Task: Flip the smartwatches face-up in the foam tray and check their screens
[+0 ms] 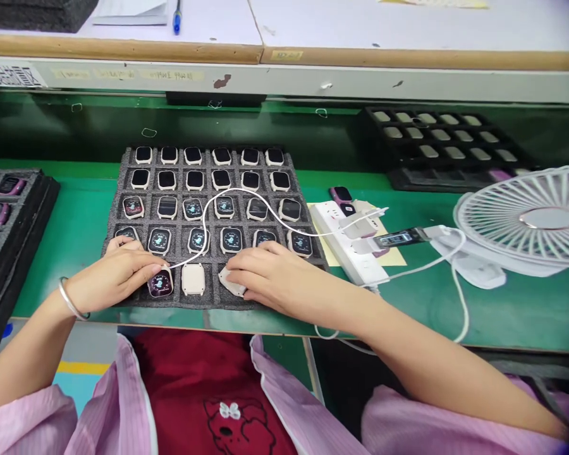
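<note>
My left hand (118,273) is closed, thumb and forefinger pinched at the end of a white charging cable (203,218), right at the top edge of a smartwatch (160,284) with a lit screen. The exact contact between cable and watch is hidden by my fingertips. My right hand (277,276) grips a pale smartwatch (232,282), tilted in the front row of the grey foam tray (213,292). Between my hands, another watch (193,279) lies face down in its slot. Rows of strapless watches fill the slots behind, several with lit faces, the back ones dark.
A white power strip (344,243) with plugged-in chargers and a small USB meter (398,237) stands right of the tray. Further right is a white fan (526,218). Foam trays with watches sit at left (47,189) and back right (393,174). A shelf edge (284,79) crosses behind.
</note>
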Available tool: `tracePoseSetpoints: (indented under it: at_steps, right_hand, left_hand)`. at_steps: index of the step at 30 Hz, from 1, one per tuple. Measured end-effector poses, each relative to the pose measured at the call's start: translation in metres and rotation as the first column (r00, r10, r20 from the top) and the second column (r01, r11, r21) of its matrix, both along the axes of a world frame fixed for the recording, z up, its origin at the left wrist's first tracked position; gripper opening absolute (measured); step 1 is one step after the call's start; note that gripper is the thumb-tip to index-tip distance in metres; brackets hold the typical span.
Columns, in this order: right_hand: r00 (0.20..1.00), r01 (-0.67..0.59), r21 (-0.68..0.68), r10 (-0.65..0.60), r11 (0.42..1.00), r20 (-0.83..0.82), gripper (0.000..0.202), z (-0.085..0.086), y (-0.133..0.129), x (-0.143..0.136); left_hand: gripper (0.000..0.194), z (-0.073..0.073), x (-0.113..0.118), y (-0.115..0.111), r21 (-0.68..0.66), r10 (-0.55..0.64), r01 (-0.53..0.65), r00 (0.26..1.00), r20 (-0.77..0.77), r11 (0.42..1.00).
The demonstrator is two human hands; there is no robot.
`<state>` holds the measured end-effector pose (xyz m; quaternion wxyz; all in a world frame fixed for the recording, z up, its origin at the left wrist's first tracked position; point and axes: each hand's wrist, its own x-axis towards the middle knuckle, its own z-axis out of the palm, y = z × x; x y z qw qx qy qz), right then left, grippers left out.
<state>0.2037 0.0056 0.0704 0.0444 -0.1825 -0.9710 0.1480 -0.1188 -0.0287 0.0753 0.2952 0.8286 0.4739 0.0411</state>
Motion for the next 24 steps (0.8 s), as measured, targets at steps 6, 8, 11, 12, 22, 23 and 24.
tracePoseSetpoints:
  at_steps: [6, 8, 11, 12, 22, 23, 24]
  right_hand:
    - [0.985, 0.056, -0.279, -0.098, 0.959, -0.139, 0.027, 0.004, 0.011, -0.003]
    - [0.971, 0.141, -0.411, -0.206, 0.901, -0.119, 0.031, 0.005, 0.015, -0.004]
    - [0.979, 0.166, -0.528, -0.202, 0.833, -0.01, 0.033, 0.005, 0.016, -0.008]
    - [0.981, 0.171, -0.516, -0.195, 0.839, 0.009, 0.033, 0.004, 0.015, -0.011]
    - [0.949, 0.291, -0.259, -0.313, 0.921, -0.044, 0.035, -0.001, -0.002, -0.019]
    - [0.948, 0.295, -0.25, -0.316, 0.922, -0.047, 0.035, -0.001, -0.002, -0.018]
    - [0.948, 0.294, -0.248, -0.314, 0.923, -0.045, 0.036, 0.0, -0.003, -0.018]
  left_hand:
    - [0.046, 0.0, 0.004, -0.001, -0.009, 0.002, -0.002, 1.0, 0.014, 1.0]
    - [0.045, -0.001, 0.004, -0.001, -0.006, 0.009, -0.009, 1.0, 0.011, 1.0]
    - [0.039, -0.002, 0.005, 0.0, -0.022, 0.039, -0.039, 0.999, 0.003, 0.999]
    - [0.037, -0.002, 0.005, 0.0, -0.029, 0.054, -0.054, 0.999, 0.002, 0.998]
    - [0.015, -0.004, 0.043, -0.022, 0.289, 0.349, -0.355, 0.934, 0.073, 0.889]
    - [0.014, -0.006, 0.05, -0.026, 0.281, 0.295, -0.309, 0.951, 0.091, 0.909]
    - [0.013, -0.008, 0.057, -0.03, 0.272, 0.237, -0.255, 0.967, 0.096, 0.928]
